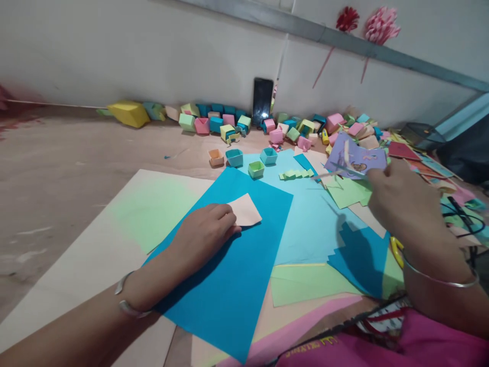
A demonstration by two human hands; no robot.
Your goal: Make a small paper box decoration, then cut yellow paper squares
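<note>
My left hand [208, 232] is closed on the left edge of a small peach paper piece [247, 210], low over a large blue paper sheet [237, 275]. Off to the right, my right hand [407, 209] grips a pair of scissors [349, 171]. The thin blades look parted and point left, above a purple printed sheet [372, 155] and green paper scraps [347, 191]. The scissors' handles are hidden in my fingers. Small open paper boxes, one orange [216, 158] and one green [255, 169] among them, stand beyond the blue sheet.
Many folded paper boxes [216, 125] line the wall, with a dark phone [262, 102] propped upright among them. Light blue paper [301, 224] and stepped dark blue paper [362, 255] lie between my hands. A black mesh holder [420, 135] stands at the right.
</note>
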